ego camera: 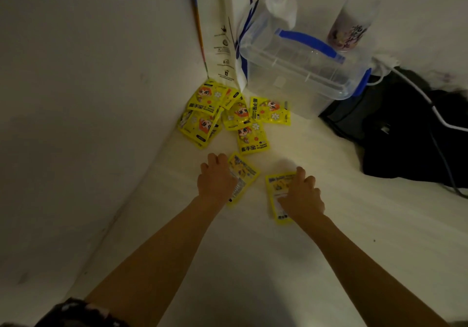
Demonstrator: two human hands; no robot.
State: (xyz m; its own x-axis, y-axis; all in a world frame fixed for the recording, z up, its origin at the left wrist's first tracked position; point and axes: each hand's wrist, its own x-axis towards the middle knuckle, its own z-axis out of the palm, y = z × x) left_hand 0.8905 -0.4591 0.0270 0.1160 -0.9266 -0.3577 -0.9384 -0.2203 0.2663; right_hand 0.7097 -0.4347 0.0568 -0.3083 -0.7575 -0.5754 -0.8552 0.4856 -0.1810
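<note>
Just below the middle of the frame, two bare arms reach forward over a white surface. The left hand curls its fingers round the left edge of a yellow packet, which lies tilted with its printed back facing up. The right hand rests knuckles up on a second yellow packet, fingers curled round its right side; this one also shows its back, and the print is too small to read. The two packets lie near each other but apart.

Further up, toward the corner of the wall, a loose pile of matching packets lies face up. Each shows a cartoon character with orange hair, Chinese characters and the words "HAND WARMER".

Behind the pile stands a white paper bag with the letters "offee" readable at the top. To its right sits a clear plastic box with a blue handle, and beyond it a cup with purple print. A black bag fills the right edge, crossed by a white cable.
</note>
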